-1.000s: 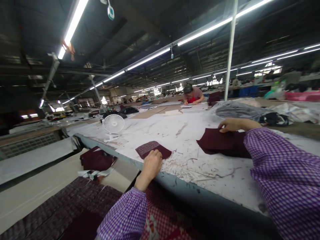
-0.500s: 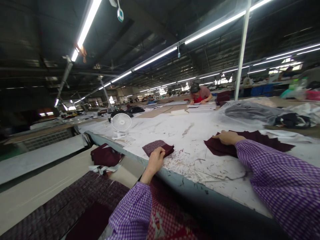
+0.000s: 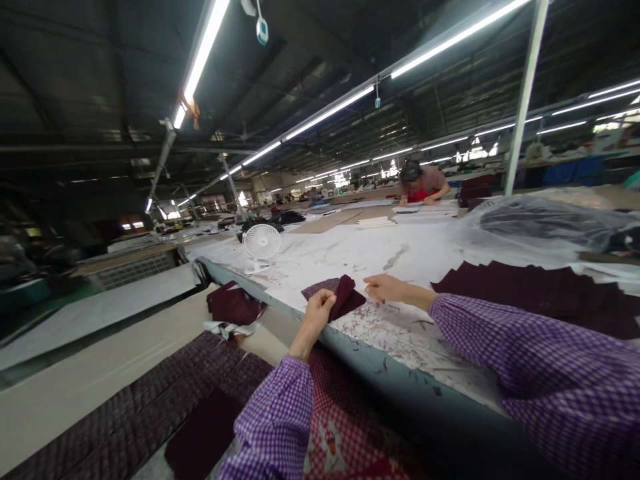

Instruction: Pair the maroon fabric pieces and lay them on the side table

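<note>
On the left, a long speckled cloth (image 3: 125, 400) in gray and dark purple lies on a pale surface (image 3: 95, 383). A plain dark red piece (image 3: 203, 433) lies at its lower right. Above them sits a crumpled dark red bundle (image 3: 233, 305) with pale strips (image 3: 227, 329) at its bottom. Next, a small white fan (image 3: 262, 241) stands on the white table (image 3: 350, 247).

The left hand (image 3: 319, 312) comes out of a purple checked sleeve (image 3: 275, 413). Its thumb and fingers are pinched together on a small cloth piece (image 3: 346, 297). This piece is at the near edge of the table. Its left part is speckled gray and dark red, and its right part is plain dark red. A plain flap is folded and pokes up at the top, and one corner points right.

Just right of it is the right hand (image 3: 389, 289). Its fingers are loose and a bit bent, and it looks to hold nothing. Little dark scraps (image 3: 373, 319) lie under it.

Farther right, a wide dark red cloth (image 3: 540, 297) lies flat with a zigzag top edge, behind the right sleeve (image 3: 500, 333). Clear plastic (image 3: 540, 220) is heaped beyond it.
</note>
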Motion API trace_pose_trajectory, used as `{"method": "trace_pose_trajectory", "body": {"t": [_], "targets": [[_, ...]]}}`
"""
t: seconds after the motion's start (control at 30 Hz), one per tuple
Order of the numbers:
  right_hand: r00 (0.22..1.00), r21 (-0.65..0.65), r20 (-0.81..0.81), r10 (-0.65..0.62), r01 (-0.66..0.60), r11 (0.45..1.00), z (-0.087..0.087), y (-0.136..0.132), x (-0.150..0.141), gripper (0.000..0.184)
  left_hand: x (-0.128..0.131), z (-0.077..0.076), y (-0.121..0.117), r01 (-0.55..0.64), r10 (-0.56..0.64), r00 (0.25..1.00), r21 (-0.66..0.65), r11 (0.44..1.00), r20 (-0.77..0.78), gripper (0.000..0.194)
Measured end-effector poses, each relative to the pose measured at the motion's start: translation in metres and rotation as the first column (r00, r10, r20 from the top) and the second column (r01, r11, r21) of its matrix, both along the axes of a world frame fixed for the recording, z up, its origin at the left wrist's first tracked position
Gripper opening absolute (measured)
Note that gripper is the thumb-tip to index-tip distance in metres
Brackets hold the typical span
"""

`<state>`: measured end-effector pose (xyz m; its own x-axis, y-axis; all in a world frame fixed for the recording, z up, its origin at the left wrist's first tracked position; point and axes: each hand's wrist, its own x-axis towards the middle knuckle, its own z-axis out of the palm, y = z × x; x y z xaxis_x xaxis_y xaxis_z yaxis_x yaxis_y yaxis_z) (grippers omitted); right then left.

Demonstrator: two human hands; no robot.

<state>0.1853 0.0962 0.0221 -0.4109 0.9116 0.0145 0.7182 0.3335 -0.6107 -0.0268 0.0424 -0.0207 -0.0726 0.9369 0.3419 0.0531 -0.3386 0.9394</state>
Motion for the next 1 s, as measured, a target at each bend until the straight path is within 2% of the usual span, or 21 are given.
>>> {"method": "trace_pose_trajectory", "body": {"t": [0.13,0.23,0.33,0.43,0.53,0.6,0.7,0.8,0.83,0.9,1.0], "targets": [[0.997,-0.083,-0.002,-0.082,0.082,0.993,-0.004,0.006,-0.041,0.051,-0.004,-0.004,0.003,-0.003,0.005,0.998,-0.029,1.0,0.063,0.03],[0.995,-0.133,0.005,-0.101,0.1,0.986,0.0,0.009,-0.051,0.036,-0.008,-0.005,0.003,0.016,-0.013,0.996,-0.035,0.999,0.091,0.034],[0.995,-0.168,-0.024,-0.1,0.094,0.981,0.007,0.005,-0.052,0.021,-0.012,0.002,0.0,0.027,-0.025,0.998,-0.027,0.999,0.063,0.034],[0.994,-0.222,-0.069,-0.079,0.062,0.973,0.012,-0.008,-0.043,0.02,-0.016,0.019,-0.012,0.059,-0.059,0.996,-0.002,0.998,-0.061,0.03],[0.991,-0.247,-0.125,-0.05,0.018,0.969,0.013,-0.026,-0.027,0.034,-0.018,0.034,-0.028,0.165,-0.154,0.954,0.022,0.986,-0.258,0.022],[0.997,-0.225,-0.077,-0.018,0.001,0.974,0.013,-0.037,-0.014,0.048,-0.016,0.038,-0.038,0.243,-0.212,0.888,0.024,0.97,-0.407,0.017],[0.997,-0.128,0.08,0.01,0.0,0.992,0.017,-0.047,0.005,0.053,-0.007,0.036,-0.047,0.247,-0.205,0.792,-0.004,0.969,-0.575,0.014],[0.997,0.125,0.077,-0.012,0.003,0.992,0.028,-0.049,0.017,0.031,0.001,0.032,-0.05,0.154,-0.15,0.794,-0.043,0.987,-0.589,0.017],[0.999,0.225,0.044,-0.01,0.0,0.974,0.032,-0.051,0.018,0.024,0.002,0.031,-0.05,0.129,-0.14,0.807,-0.06,0.99,-0.574,0.018],[0.999,0.378,-0.037,0.03,-0.014,0.926,0.039,-0.056,0.017,0.023,0.004,0.031,-0.051,0.107,-0.138,0.827,-0.088,0.99,-0.545,0.018],[0.976,0.526,-0.067,0.207,-0.142,0.838,0.041,-0.067,0.008,0.026,0.007,0.028,-0.049,0.088,-0.126,0.852,-0.099,0.991,-0.509,0.018]]}}
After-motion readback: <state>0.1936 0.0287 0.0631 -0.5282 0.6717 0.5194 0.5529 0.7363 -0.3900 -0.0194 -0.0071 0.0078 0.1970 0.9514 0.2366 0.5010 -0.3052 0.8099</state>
